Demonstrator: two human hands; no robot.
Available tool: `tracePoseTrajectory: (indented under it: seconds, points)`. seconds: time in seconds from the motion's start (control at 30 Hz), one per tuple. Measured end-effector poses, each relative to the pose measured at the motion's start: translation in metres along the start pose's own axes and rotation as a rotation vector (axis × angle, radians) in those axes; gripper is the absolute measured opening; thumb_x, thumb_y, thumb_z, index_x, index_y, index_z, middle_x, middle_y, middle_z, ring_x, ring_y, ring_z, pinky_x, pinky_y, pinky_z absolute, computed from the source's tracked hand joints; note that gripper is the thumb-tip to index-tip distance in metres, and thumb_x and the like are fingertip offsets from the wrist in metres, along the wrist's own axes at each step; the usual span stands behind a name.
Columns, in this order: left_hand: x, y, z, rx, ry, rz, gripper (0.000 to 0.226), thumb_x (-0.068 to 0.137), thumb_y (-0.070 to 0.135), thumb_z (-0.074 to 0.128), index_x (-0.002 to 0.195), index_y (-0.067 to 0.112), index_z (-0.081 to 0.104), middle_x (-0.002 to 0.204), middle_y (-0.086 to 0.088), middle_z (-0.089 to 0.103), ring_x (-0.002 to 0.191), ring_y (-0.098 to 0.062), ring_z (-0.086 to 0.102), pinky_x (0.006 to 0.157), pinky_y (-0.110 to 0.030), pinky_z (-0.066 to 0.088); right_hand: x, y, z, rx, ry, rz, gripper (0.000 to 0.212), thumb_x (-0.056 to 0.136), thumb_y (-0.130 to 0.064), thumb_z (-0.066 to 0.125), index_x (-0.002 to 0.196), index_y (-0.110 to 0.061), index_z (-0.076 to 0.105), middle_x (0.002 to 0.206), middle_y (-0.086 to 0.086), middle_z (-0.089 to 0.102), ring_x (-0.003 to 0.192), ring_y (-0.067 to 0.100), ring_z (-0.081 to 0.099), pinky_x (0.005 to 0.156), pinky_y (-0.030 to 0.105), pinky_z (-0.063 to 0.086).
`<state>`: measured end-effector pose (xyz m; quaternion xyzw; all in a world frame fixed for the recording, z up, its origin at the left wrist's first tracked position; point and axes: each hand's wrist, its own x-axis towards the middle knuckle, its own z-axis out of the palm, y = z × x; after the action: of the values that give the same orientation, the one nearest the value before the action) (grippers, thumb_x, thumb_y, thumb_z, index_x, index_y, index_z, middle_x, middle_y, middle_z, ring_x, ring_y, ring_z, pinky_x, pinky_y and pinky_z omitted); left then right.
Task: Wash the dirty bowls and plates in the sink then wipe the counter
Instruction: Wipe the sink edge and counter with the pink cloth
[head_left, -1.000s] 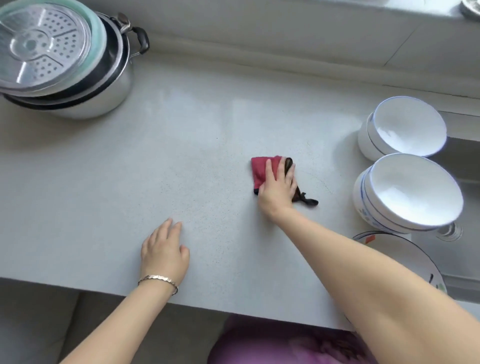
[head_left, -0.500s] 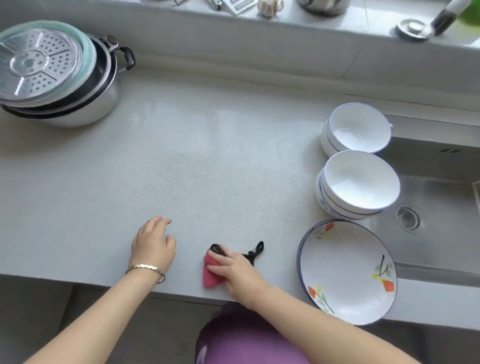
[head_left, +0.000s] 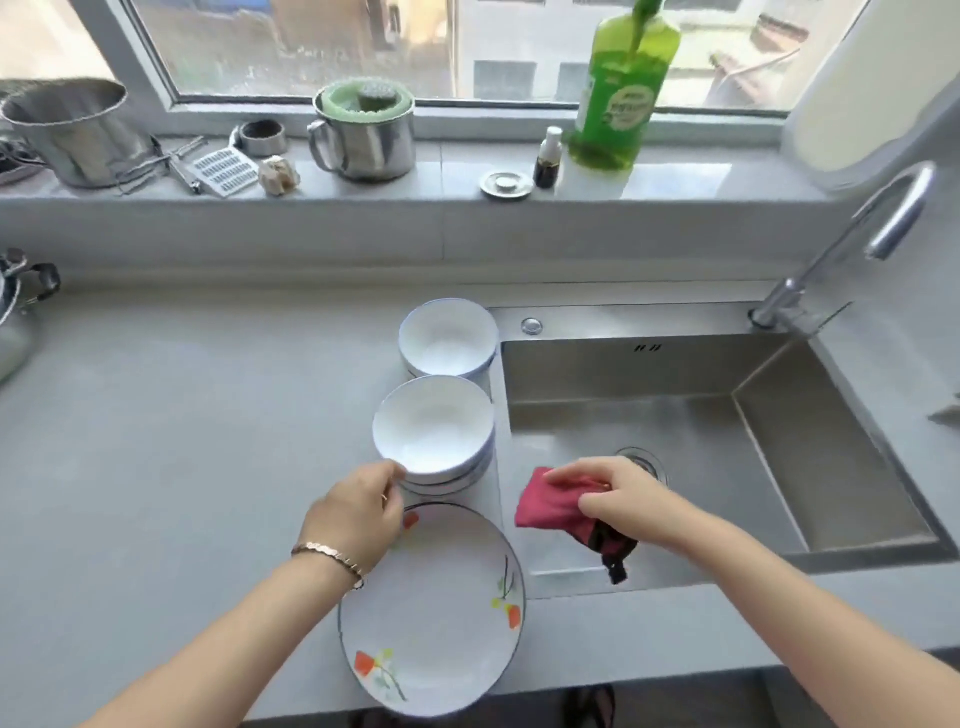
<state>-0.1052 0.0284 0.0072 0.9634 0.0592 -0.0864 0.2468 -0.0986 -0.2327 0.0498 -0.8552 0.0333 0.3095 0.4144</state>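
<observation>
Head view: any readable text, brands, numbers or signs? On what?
Label on the green bottle: carries print, too blurred to read.
The small dark bottle beside it: no legible label.
The floral plate, white bowls and sink: no text visible.
Nothing can be quoted.

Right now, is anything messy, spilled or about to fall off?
Nothing looks spilled or broken. Only the plate looks odd: it sits near the counter edge and its rim seems to poke past it, so a bump could tip it. The right hand holds the cloth over the sink.
</observation>
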Motion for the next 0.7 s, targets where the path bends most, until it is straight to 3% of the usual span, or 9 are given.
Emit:
tracePoseTrajectory:
  seconds: [0.1,0.27,0.4,0.5,0.7]
  points:
    - [0.007,0.072,0.023,0.0,0.01,0.006,0.025,0.092,0.02,0.045,0.112,0.021,0.06,0.107,-0.001,0.065,0.099,-0.023,0.059,0.077,-0.03,0.045,0.001,0.047,-0.069,-0.091,0.053,0.024,0.049,0.077,0.001,0.038,0.095,-0.039,0.06,0.106,0.006,0.067,0.069,0.022,0.063,0.059,0.028,0.05]
    - [0.027,0.171,0.039,0.101,-0.08,-0.003,0.028,0.093,0.022,0.039,0.115,0.024,0.057,0.115,0.001,0.063,0.107,-0.022,0.057,0.082,-0.028,0.042,0.011,0.067,-0.151,-0.199,0.091,0.015,0.046,0.08,0.001,0.043,0.114,-0.021,0.065,0.119,-0.003,0.064,0.098,0.009,0.057,0.077,0.016,0.04]
    - [0.055,0.219,0.04,0.115,-0.157,0.002,0.028,0.091,0.021,0.039,0.113,0.023,0.056,0.115,0.002,0.062,0.105,-0.02,0.057,0.083,-0.028,0.045,0.032,0.055,-0.199,-0.245,0.125,0.014,0.047,0.081,0.001,0.04,0.117,-0.018,0.064,0.119,0.003,0.064,0.1,0.014,0.057,0.074,0.018,0.042]
    - [0.085,0.245,0.042,0.154,-0.228,0.035,0.029,0.09,0.022,0.038,0.113,0.024,0.055,0.117,0.002,0.062,0.106,-0.02,0.057,0.084,-0.027,0.045,0.051,0.046,-0.231,-0.229,0.176,-0.008,0.045,0.084,0.002,0.038,0.121,-0.011,0.06,0.125,0.007,0.06,0.111,0.021,0.055,0.086,0.024,0.043]
    - [0.152,0.297,0.046,0.241,-0.256,0.106,0.032,0.092,0.02,0.036,0.119,0.023,0.052,0.123,0.001,0.056,0.105,-0.021,0.054,0.082,-0.027,0.039,0.089,0.04,-0.289,-0.167,0.343,0.021,0.032,0.09,-0.004,0.034,0.108,-0.013,0.058,0.102,0.005,0.057,0.101,0.023,0.053,0.082,0.029,0.04]
